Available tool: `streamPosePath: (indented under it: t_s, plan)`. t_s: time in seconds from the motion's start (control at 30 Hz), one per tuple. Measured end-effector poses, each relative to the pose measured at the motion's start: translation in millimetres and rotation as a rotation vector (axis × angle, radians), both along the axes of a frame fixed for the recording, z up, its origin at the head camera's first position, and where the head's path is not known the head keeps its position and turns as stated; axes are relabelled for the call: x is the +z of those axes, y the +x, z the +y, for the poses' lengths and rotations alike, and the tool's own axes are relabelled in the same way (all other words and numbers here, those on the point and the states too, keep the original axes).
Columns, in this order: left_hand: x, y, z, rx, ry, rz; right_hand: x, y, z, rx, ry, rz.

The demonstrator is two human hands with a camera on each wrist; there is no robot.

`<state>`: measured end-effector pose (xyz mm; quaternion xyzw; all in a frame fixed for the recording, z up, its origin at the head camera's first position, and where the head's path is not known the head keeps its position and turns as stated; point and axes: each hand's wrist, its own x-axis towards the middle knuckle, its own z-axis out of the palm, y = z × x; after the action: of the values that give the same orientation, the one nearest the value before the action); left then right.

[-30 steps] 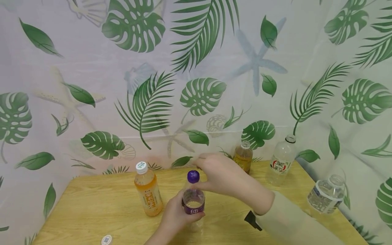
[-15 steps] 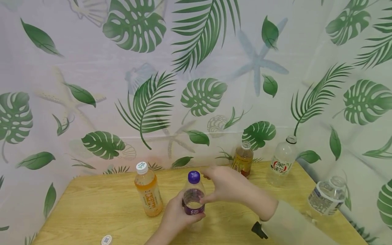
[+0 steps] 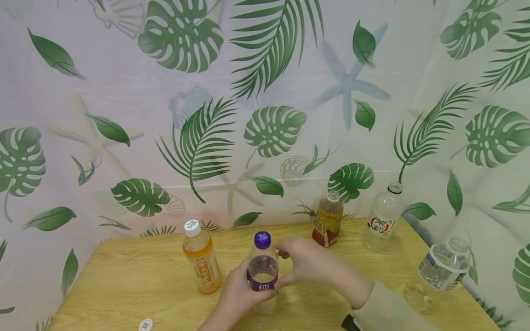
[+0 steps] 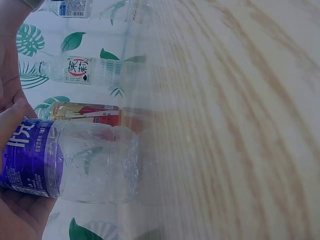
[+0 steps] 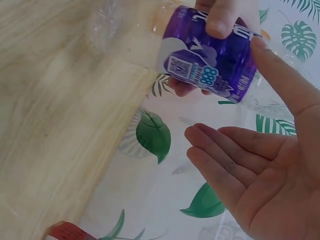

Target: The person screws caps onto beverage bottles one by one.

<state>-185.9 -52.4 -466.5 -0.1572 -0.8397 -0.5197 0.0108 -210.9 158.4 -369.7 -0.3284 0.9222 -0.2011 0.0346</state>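
Observation:
A clear plastic bottle [image 3: 264, 266] with a purple label and purple cap [image 3: 262, 239] stands upright near the middle of the table. My left hand [image 3: 239, 288] grips it around the label, its thumb across the front. In the left wrist view the lower part of the bottle [image 4: 95, 162] is clear below the label. Just to the right of the bottle is my right hand [image 3: 312, 264], fingers extended and apart from it. The right wrist view shows this hand [image 5: 270, 170] with its thumb at the label's edge; whether it touches cannot be told.
An orange drink bottle [image 3: 202, 262] with a white cap stands left. At the back right are an amber drink bottle [image 3: 328, 223] and a clear bottle [image 3: 380, 223], both uncapped. Another clear bottle [image 3: 442, 269] stands by the right edge. A white cap [image 3: 146, 325] lies front left.
My right hand has come down from around the purple cap to the bottle's right side, its fingers spreading away. The left hand keeps its grip and the bottle stays in place.

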Motion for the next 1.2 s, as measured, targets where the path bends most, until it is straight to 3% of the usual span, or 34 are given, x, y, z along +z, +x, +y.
streamPosePath:
  t_s: [0.5, 0.87, 1.0, 1.2]
  plan:
    - [-0.1, -0.2, -1.3, -0.008, -0.009, 0.0, -20.0, 1.6, -6, 0.047, -0.119, -0.09]
    - [0.2, 3.5, -2.2, -0.027, 0.019, -0.01, -32.7, 7.2, -11, -0.014, -0.25, -0.095]
    - [0.7, 3.7, -1.5, -0.03, 0.036, -0.016, -32.3, 8.9, -11, -0.025, -0.258, -0.093]
    - [6.4, 3.4, -2.5, -0.028, -0.009, -0.037, -31.6, 7.2, -12, -0.041, -0.251, -0.092]
